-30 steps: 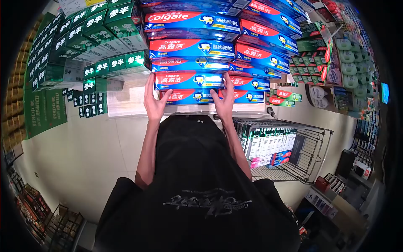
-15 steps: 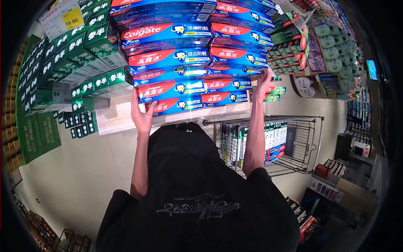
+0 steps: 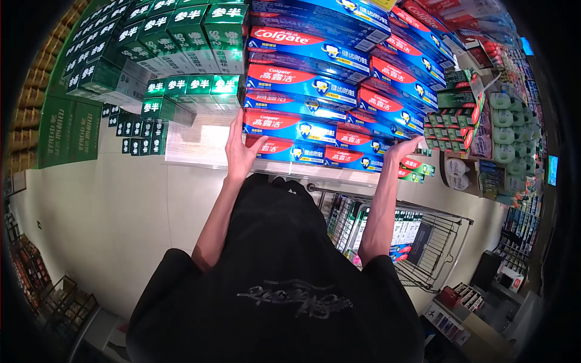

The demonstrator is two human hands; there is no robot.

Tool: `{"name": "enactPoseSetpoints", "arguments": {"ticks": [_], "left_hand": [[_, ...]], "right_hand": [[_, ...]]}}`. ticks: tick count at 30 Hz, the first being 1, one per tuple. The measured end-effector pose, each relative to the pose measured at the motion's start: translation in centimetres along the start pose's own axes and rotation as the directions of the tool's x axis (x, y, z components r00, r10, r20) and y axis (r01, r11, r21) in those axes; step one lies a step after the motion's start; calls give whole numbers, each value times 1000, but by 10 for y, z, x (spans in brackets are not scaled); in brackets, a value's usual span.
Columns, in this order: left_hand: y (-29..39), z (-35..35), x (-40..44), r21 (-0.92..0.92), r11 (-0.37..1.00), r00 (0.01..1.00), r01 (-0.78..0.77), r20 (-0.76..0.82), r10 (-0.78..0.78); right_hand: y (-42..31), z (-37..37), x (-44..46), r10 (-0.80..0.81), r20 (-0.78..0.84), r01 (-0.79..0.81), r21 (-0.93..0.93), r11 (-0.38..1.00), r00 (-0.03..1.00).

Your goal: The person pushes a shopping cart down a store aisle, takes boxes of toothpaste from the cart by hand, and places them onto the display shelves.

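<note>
Blue and red Colgate toothpaste boxes (image 3: 290, 126) stand stacked in two columns on a pale display shelf (image 3: 203, 145). At the left end of the lower rows is my left hand (image 3: 243, 148), its thumb apart from the fingers and resting near the front of a bottom box. My right hand (image 3: 404, 149) lies at the right end of the lower rows, fingers stretched along the side of the right column (image 3: 390, 109). The boxes stay on the stack between both hands. Some fingertips are hidden by the boxes.
Green and white boxes (image 3: 200, 88) are stacked at the left. A wire shopping cart (image 3: 448, 242) holding boxes stands at the lower right. Further right are green cartons (image 3: 451, 124) and green-capped bottles (image 3: 514, 130). A green display panel (image 3: 69, 133) stands far left.
My right hand has moved from the middle of the stack to its right end. My left hand stays at the left end. The camera view has shifted and turned.
</note>
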State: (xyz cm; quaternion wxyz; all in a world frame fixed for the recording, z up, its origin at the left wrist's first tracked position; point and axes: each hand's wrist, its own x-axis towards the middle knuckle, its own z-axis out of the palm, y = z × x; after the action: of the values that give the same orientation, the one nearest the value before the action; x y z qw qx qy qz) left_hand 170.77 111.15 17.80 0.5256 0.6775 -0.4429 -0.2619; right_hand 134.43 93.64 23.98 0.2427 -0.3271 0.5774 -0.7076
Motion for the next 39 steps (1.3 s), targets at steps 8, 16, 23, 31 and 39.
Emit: {"name": "enactPoseSetpoints", "arguments": {"ticks": [8, 16, 23, 31, 39], "left_hand": [[-3, -1, 1, 31, 999, 1000, -25, -2, 25], [3, -3, 2, 27, 999, 1000, -22, 8, 21], [0, -2, 3, 18, 1000, 1000, -17, 10, 16], [-3, 2, 0, 37, 999, 1000, 0, 11, 0], [-4, 4, 0, 48, 998, 1000, -30, -5, 31]], "right_hand": [[-3, 7, -10, -25, -38, 24, -41, 999, 999], [-6, 0, -7, 46, -30, -48, -88, 995, 999], [4, -7, 1, 21, 41, -19, -48, 999, 999], [3, -12, -6, -21, -68, 8, -189, 982, 997], [1, 26, -72, 119, 116, -135, 137, 981, 986]]}}
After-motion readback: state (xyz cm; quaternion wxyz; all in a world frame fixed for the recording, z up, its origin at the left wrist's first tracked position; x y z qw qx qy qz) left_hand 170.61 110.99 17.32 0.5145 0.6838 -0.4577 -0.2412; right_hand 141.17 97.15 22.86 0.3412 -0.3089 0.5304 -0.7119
